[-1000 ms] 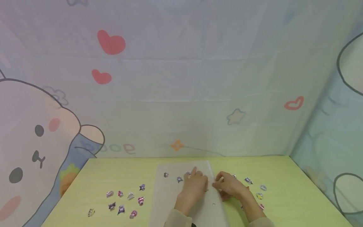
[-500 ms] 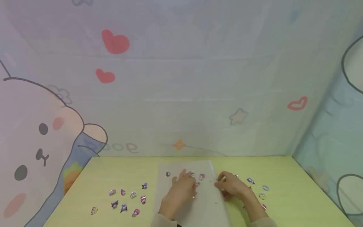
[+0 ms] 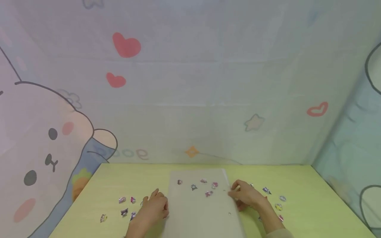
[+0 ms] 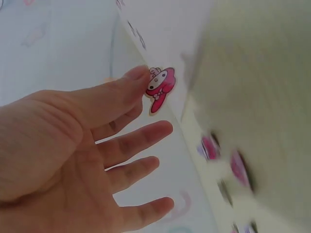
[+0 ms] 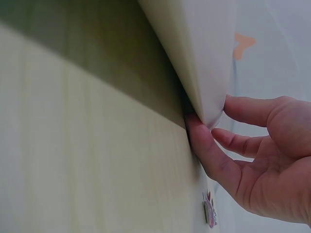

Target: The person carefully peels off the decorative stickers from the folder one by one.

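Note:
My left hand (image 3: 151,210) is just left of a white sheet (image 3: 202,215), above the loose stickers. In the left wrist view its thumb and index finger pinch a small sticker (image 4: 162,88) of a character in a pink hood; the other fingers are spread. Beside the sheet's right edge is my right hand (image 3: 245,195). Seen from the right wrist, it holds that edge between thumb and fingers, and the edge curls up slightly. Several character stickers, among them a dark star-shaped one (image 3: 194,187) and a pink one (image 3: 209,193), lie on the upper part of the sheet.
Loose stickers lie on the yellow table (image 3: 312,205) on both sides: a purple one (image 3: 124,212) and others at left, a yellow one (image 3: 278,207) and others at right. Behind the table hangs a pale printed cloth (image 3: 190,82).
My left hand has moved left and down from over the sheet to the stickers beside it, uncovering the stickers on the sheet. The right hand keeps its place at the right edge.

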Demonstrator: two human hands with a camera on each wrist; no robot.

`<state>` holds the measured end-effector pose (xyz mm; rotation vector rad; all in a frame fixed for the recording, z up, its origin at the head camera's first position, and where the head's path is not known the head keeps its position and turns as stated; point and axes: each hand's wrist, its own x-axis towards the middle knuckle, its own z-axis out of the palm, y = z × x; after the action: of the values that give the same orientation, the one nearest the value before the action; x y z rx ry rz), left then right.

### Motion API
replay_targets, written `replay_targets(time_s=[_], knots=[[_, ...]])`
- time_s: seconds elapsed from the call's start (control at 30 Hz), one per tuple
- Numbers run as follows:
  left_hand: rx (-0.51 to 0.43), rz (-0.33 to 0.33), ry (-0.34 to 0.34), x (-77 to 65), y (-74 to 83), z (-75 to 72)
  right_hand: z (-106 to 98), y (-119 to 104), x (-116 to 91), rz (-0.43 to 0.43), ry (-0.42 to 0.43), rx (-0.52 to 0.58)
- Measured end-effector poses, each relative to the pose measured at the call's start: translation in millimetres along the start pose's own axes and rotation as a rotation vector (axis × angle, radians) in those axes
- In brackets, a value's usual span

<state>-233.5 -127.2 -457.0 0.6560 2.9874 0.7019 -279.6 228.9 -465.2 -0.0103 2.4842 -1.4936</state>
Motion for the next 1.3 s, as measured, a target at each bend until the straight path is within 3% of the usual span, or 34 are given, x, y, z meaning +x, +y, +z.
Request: replay_targets(time_s=[0.2, 0.53, 0.93, 1.3], knots=[[0.014, -0.119, 0.019, -21.2, -35.2, -12.4, -2.1, 2.1, -1.3, 0.001, -0.008, 0.014], [0.058, -0.293, -0.057, -45.1, -71.4, -29.2, -2.6, 1.8, -1.3, 0.013, -0.009, 0.013], [0.144, -0.334, -0.097, -47.6, -79.5, -25.9, 1.2, 1.8, 0.4, 0.038, 0.016, -0.006], [0.148, -0.326, -0.058, -50.7, -79.3, -26.7, 3.5, 0.3, 1.1, 0.034, 0.019, -0.006]])
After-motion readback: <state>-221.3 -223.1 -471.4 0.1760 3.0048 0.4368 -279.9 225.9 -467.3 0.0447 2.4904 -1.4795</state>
